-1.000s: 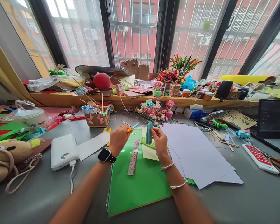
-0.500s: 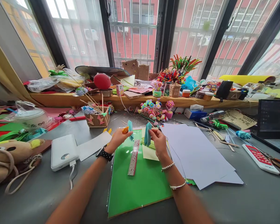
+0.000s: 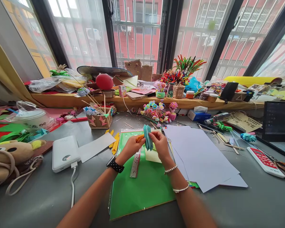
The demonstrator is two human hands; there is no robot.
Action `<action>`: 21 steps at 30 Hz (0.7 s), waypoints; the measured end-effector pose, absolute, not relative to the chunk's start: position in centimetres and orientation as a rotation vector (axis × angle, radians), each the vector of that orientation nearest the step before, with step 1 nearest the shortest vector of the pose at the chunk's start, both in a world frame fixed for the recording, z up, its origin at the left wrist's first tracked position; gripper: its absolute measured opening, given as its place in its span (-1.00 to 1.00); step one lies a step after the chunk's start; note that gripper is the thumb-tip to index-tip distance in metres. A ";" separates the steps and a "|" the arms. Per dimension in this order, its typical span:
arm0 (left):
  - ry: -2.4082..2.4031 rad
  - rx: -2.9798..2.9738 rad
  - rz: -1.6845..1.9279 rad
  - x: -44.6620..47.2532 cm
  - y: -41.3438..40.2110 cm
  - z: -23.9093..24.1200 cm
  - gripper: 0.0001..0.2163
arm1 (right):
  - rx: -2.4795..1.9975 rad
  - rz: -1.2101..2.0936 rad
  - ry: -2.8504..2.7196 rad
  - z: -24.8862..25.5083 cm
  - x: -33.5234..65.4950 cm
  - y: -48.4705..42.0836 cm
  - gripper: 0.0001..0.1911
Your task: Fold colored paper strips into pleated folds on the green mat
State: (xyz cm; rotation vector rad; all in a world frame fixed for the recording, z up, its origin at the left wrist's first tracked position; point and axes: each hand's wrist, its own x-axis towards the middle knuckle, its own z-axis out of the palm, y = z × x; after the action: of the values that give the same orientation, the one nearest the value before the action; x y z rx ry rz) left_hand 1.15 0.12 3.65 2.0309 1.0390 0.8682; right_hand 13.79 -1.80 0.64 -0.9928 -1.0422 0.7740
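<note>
My left hand (image 3: 131, 148) and my right hand (image 3: 161, 144) meet above the green sheet (image 3: 142, 196). Between their fingertips stand folded light-blue paper pieces (image 3: 147, 136), pressed side by side so that I cannot tell them apart. An orange folded paper piece (image 3: 140, 138) is also pinched in my left hand. Both hands are closed. Beneath them lie a patterned ruler (image 3: 134, 167) and a pale yellow paper (image 3: 153, 156), partly hidden by my right hand. Orange paper strips (image 3: 115, 144) rest left of the green sheet.
White paper sheets (image 3: 199, 155) are stacked on the right, near a red-and-white calculator (image 3: 266, 161). A white power bank (image 3: 65, 153) with a cable sits on the left. Behind are a cardboard box (image 3: 99, 121) of sticks and a bunch of small flowers (image 3: 154, 110).
My left hand has moved right, bringing its blue folded paper against the one in my right hand. The orange strips on the table are now uncovered.
</note>
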 end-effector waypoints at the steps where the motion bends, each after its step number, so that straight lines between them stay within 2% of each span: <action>1: 1.018 2.026 0.873 1.1 0.0 3.7 -0.78 | -1.006 0.761 -1.058 0.7 13.8 -1.8 -0.78; 7: 0.977 2.030 0.858 0.9 -0.4 3.8 -0.77 | -1.062 0.674 -1.117 0.8 13.6 -2.1 -0.79; 15: 1.018 2.136 1.007 0.9 -0.1 3.1 -0.71 | -1.100 0.595 -1.131 0.7 13.8 -2.1 -0.80; 21: 0.905 2.068 0.889 0.6 0.1 3.3 -0.73 | -1.032 0.773 -1.100 0.6 13.8 -1.9 -0.79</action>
State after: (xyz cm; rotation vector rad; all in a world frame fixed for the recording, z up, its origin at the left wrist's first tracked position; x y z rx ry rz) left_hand 0.63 0.12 3.31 2.0676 0.9054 0.8894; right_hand 13.80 -1.91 0.63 -1.0318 -1.0997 0.7729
